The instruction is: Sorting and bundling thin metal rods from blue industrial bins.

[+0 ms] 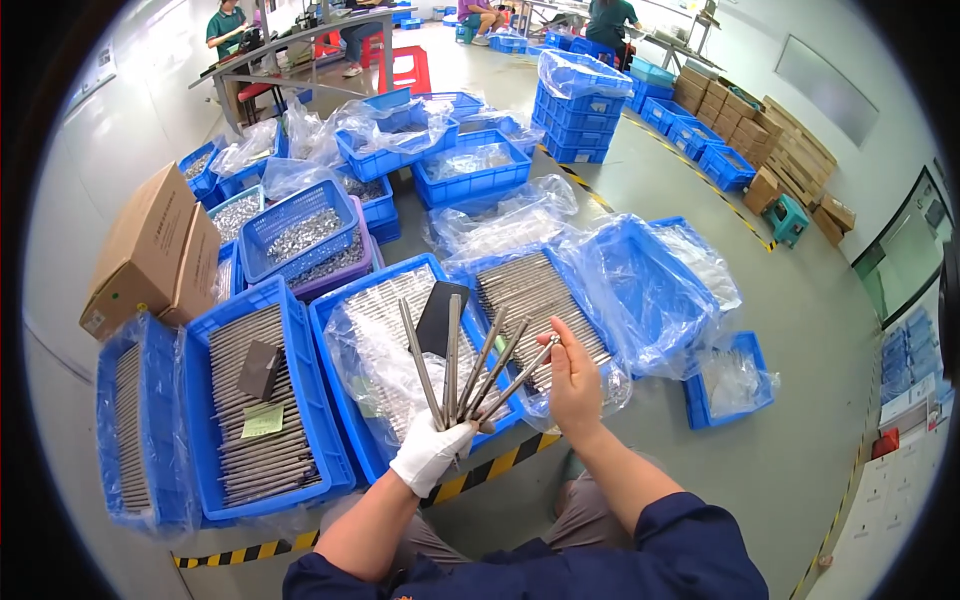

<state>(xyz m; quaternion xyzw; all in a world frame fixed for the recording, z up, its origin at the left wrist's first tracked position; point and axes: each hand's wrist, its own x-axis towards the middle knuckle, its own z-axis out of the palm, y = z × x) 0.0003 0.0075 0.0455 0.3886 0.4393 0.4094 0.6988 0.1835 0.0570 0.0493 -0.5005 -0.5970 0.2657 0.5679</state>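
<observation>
In my left hand, which wears a white glove, several long grey metal rods are gripped by their lower ends. Their upper ends fan apart. My bare right hand has thumb and forefinger at the far end of the rightmost rod. Both hands are above blue crates. Beneath the rods stands a plastic-lined crate of shiny rods, with a black flat object lying in it. Just beyond my right hand, another crate holds a layer of similar grey rods.
To the left, a rod crate carries a dark block and a yellow note. Cardboard boxes stand behind it. A plastic-lined crate and a smaller crate are on the right. Stacked crates and seated people are farther off.
</observation>
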